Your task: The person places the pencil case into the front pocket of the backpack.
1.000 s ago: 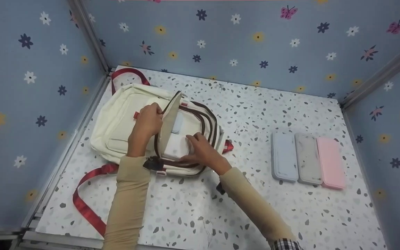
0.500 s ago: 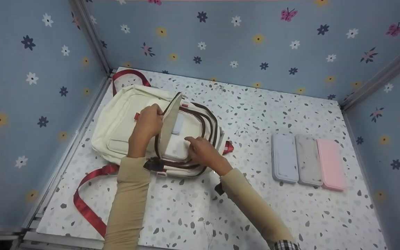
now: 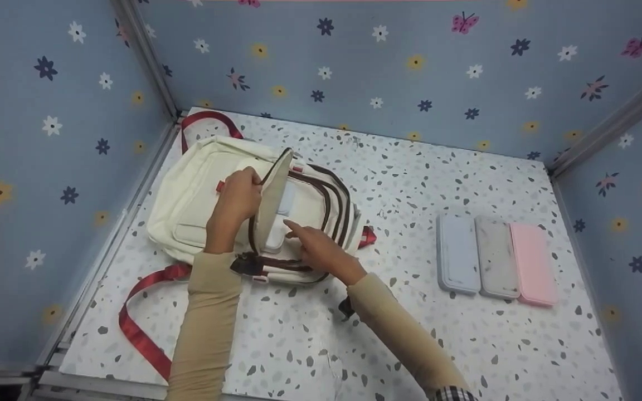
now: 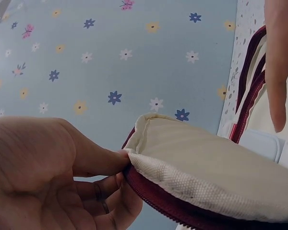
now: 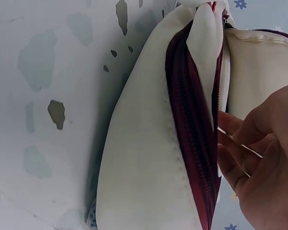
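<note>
A cream backpack (image 3: 181, 189) with dark zips lies on the speckled table, its front pocket unzipped. My left hand (image 3: 236, 195) pinches the edge of the pocket flap (image 4: 197, 163) between thumb and fingers and holds it raised. Inside the pocket sit a white case (image 3: 275, 239) and, beyond it, a light blue case (image 3: 286, 201), both partly hidden by the flap. My right hand (image 3: 321, 248) is at the pocket mouth beside the white case, its index finger stretched out over that case. In the right wrist view, the other fingers lie loosely bent behind the zip edge.
Three flat cases lie side by side at the right of the table: blue (image 3: 458, 253), grey (image 3: 496, 256) and pink (image 3: 534, 264). A red strap (image 3: 140, 331) loops toward the front left. Flower-patterned walls (image 3: 354, 61) enclose the table's back and sides.
The white case has slid left, deeper under the flap. My right hand has moved left after it, with its index finger reaching further in. My left hand keeps its hold on the flap.
</note>
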Tool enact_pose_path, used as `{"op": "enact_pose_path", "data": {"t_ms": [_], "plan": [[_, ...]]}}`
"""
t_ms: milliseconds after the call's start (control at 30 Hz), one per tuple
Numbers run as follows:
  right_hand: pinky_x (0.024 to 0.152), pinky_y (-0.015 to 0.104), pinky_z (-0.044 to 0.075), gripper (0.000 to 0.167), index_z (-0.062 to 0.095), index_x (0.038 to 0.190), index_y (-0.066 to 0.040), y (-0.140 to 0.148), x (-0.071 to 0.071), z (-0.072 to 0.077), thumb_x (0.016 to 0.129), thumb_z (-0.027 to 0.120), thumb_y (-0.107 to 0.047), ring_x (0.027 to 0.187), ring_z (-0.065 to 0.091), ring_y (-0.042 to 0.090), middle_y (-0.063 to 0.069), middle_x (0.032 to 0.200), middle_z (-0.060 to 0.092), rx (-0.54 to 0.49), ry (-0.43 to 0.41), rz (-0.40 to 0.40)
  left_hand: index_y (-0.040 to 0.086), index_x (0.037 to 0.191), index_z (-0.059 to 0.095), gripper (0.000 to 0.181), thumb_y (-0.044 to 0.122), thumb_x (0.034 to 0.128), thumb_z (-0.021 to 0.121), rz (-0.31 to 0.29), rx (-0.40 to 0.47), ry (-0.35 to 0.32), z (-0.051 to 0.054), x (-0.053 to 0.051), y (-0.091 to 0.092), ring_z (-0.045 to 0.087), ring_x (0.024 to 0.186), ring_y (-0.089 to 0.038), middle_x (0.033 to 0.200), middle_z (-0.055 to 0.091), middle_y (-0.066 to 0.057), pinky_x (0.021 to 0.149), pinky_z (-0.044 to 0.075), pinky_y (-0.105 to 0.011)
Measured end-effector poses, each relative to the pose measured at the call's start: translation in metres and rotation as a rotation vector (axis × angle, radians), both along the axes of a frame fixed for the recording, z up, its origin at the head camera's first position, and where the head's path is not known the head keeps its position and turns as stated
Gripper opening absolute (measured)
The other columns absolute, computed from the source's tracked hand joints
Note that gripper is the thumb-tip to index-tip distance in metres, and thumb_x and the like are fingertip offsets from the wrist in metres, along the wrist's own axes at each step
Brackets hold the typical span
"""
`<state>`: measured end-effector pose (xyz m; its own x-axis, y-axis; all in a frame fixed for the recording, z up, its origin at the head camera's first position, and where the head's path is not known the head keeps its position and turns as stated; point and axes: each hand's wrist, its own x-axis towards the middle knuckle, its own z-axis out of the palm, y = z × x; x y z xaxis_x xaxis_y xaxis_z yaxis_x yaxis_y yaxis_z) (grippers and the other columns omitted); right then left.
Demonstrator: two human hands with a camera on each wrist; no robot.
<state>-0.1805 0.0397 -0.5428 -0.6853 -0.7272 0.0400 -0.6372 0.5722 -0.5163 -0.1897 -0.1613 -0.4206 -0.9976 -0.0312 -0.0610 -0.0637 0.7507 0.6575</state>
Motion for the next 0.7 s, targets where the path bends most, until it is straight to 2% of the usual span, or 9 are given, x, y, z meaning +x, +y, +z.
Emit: {"op": "enact_pose_path", "data": {"t_ms": [200, 333, 467, 700], "plan": [[0.102, 0.038, 0.042, 0.072, 0.025, 0.15, -0.005, -0.0021, 0.0015, -0.0008, 0.084, 0.049, 0.011, 0.119, 0.056, 0.028, 0.01, 0.126, 0.063, -0.014, -0.006, 0.03, -0.006, 0.106, 0.056, 0.018, 0.007, 0.0962, 0.049, 0.002, -0.004, 0.003, -0.0011, 0.0001, 0.0001, 0.054, 0.106, -0.037, 0.108, 0.059, -0.024, 0.091, 0.043, -0.049], [0.102, 0.037, 0.042, 0.071, 0.027, 0.149, -0.004, -0.0021, 0.0014, -0.0017, 0.083, 0.049, 0.012, 0.119, 0.056, 0.028, 0.009, 0.129, 0.062, 0.005, 0.004, 0.036, -0.006, 0.105, 0.056, 0.018, 0.007, 0.0961, 0.049, 0.004, -0.011, 0.005, -0.001, 0.0007, -0.0003, 0.054, 0.106, -0.038, 0.107, 0.058, -0.024, 0.092, 0.043, -0.049], [0.103, 0.037, 0.042, 0.061, 0.034, 0.146, -0.003, -0.0018, 0.001, -0.001, 0.087, 0.048, 0.007, 0.118, 0.057, 0.028, 0.011, 0.129, 0.061, 0.01, -0.002, 0.02, -0.007, 0.105, 0.056, 0.018, 0.006, 0.0956, 0.049, 0.002, -0.01, 0.012, -0.0012, 0.0017, -0.0009, 0.054, 0.106, -0.039, 0.107, 0.058, -0.025, 0.092, 0.043, -0.049], [0.106, 0.037, 0.038, 0.044, 0.045, 0.139, -0.004, 0.0044, -0.0014, 0.004, 0.095, 0.051, -0.006, 0.123, 0.053, 0.026, 0.013, 0.129, 0.059, -0.025, -0.028, -0.058, -0.008, 0.108, 0.056, 0.02, 0.007, 0.0964, 0.048, 0.0, 0.004, -0.003, -0.0016, 0.001, -0.0011, 0.054, 0.107, -0.038, 0.109, 0.057, -0.025, 0.092, 0.043, -0.049]]}}
